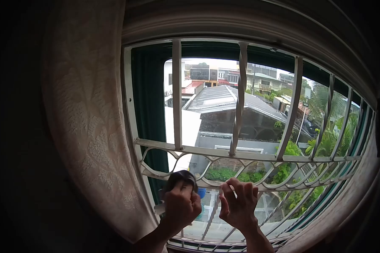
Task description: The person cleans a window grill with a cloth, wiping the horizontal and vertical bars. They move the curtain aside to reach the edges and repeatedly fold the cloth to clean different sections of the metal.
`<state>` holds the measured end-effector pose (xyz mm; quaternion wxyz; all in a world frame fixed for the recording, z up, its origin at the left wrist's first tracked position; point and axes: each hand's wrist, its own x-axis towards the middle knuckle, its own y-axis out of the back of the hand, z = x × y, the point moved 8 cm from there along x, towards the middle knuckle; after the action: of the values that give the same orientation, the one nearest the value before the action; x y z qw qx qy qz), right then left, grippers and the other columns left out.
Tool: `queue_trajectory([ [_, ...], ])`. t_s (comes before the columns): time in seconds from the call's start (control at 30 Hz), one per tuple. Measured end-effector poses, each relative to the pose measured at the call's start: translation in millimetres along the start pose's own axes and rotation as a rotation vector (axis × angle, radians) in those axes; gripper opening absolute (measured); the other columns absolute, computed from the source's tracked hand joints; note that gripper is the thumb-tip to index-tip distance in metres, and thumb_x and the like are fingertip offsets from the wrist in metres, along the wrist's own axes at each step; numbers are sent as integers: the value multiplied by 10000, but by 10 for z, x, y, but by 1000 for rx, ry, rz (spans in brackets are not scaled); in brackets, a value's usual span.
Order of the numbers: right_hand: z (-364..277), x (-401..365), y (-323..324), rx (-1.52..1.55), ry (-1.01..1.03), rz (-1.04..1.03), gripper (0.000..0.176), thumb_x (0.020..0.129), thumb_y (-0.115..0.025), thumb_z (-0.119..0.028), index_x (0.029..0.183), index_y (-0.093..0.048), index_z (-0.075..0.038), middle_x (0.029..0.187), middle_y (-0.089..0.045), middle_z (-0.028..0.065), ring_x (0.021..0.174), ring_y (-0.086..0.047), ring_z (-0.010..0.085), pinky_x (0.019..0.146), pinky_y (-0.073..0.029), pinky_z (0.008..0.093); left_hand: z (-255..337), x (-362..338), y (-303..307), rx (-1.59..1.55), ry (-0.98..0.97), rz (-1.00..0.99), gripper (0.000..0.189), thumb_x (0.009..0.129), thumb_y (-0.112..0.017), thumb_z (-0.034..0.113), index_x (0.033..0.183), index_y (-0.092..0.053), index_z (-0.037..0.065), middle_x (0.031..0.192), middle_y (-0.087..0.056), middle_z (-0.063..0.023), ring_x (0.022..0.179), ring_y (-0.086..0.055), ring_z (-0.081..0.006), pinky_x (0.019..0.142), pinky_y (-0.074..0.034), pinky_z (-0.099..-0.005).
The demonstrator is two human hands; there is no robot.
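In the lower middle of the head view, my left hand is closed with its fingers wrapped round a dark, rounded, slightly shiny object; I cannot tell what kind of thing it is. That object overlaps the lower scrolled band of the white window grille. My right hand is raised to the right of it, fingers bent and apart, thumb to the left, with nothing visible between them. Its fingertips are right at the grille's lower horizontal rail.
A pale patterned curtain hangs along the left side, and another curtain runs down the right. Behind the bars is a dark green window frame. Outside are a grey roof, a wall and green plants.
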<state>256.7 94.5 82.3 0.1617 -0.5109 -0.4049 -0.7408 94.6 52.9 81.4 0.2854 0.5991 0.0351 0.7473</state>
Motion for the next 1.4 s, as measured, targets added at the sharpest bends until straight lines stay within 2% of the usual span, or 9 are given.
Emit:
queue_trajectory([
  [0.27,-43,51,-17,4,-27,22,346,749,-712,-136,1086,-660,-79,1101,-604,90,878,-528,292,762,-367,439,-221,-101,98,-54,-16,49,248,790,-604,-1,1024,-678,-37,937,-643,-242,670,-678,-406,572,-579,-443],
  [0.4,-36,51,-21,-10,-32,10,367,739,-731,-126,1098,-665,-85,1114,-606,82,879,-524,282,763,-363,425,40,-187,-90,-293,-18,-10,280,862,-570,-51,1128,-658,-62,1066,-659,-247,1011,-685,-409,846,-569,-409],
  [0.57,2,16,0,-12,-11,15,365,749,-743,-142,1106,-678,-98,1124,-606,61,886,-523,269,771,-361,421,120,-52,-94,-176,-45,16,284,868,-575,-38,1144,-638,-59,1129,-637,-251,1005,-664,-403,842,-560,-418],
  [0.63,-5,32,-9,6,-24,8,374,735,-750,-125,1102,-680,-97,1131,-607,57,891,-523,269,771,-360,421,185,-49,-148,-154,-82,23,272,808,-622,-8,1075,-666,10,989,-641,-194,891,-666,-398,696,-579,-433],
  [0.77,-16,29,-13,-12,-16,23,372,739,-742,-124,1104,-678,-92,1123,-608,61,890,-525,273,771,-360,424,137,-6,54,-287,-162,84,236,818,-614,1,1051,-652,4,935,-636,-179,866,-650,-379,783,-548,-447],
  [0.8,-16,28,-18,-13,-19,26,374,738,-739,-121,1105,-676,-88,1120,-609,65,888,-525,273,770,-360,425,173,10,123,-312,-179,66,248,852,-593,-23,1094,-644,-49,1138,-607,-228,994,-627,-387,843,-508,-432],
  [0.97,-50,21,-6,-51,-35,21,418,711,-707,-96,1128,-678,-86,1147,-628,53,891,-559,236,781,-371,404,604,610,301,224,-287,151,342,741,-656,2,1083,-667,4,1217,-515,-218,1047,-512,-398,837,-450,-493],
  [1.23,-57,74,-3,31,-58,51,416,722,-703,-116,1137,-693,-95,1146,-639,44,854,-548,234,790,-372,404,728,626,-40,-136,-212,16,499,704,-662,-9,1203,-658,-21,1313,-553,-208,1218,-509,-410,1038,-388,-520],
  [1.4,-50,18,-14,-46,-64,12,361,765,-718,-109,1125,-695,-94,1157,-642,34,903,-562,231,796,-363,403,410,296,-13,-90,-331,168,347,791,-603,-65,1129,-674,-38,1114,-651,-207,1013,-630,-414,899,-478,-508],
])
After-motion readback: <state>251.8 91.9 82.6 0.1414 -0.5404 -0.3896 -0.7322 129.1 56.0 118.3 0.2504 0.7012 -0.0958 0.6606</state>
